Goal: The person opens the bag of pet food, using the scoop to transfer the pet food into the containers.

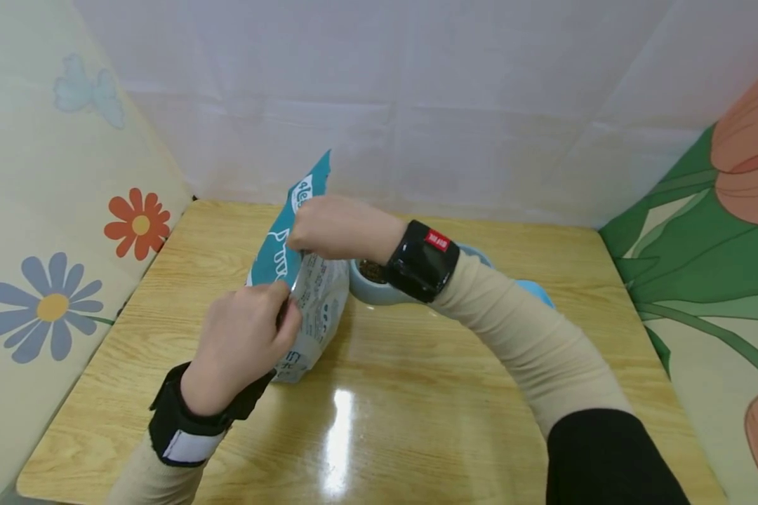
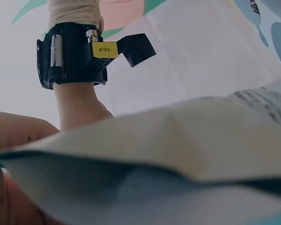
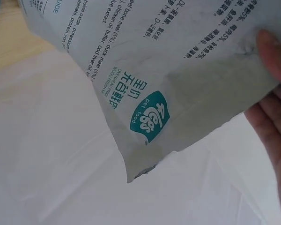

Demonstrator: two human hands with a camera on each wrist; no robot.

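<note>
A teal and white pet food bag [image 1: 303,280] stands upright on the wooden table [image 1: 417,407]. My left hand [image 1: 246,337] pinches the near top edge of the bag. My right hand [image 1: 335,228] grips the far top edge. In the right wrist view the printed white side of the bag [image 3: 145,70] fills the frame, with my fingers [image 3: 274,117] curled on its edge. The left wrist view shows the bag's rim [image 2: 168,150] close up and my right wrist strap [image 2: 75,54] beyond it. A light blue bowl [image 1: 379,284] holding brown pellets sits behind my right wrist.
White sheeting forms the back wall [image 1: 417,105]. Flower-printed panels close in the left side [image 1: 50,280] and the right side [image 1: 720,245]. The table's front edge [image 1: 44,484] lies near the bottom of the head view.
</note>
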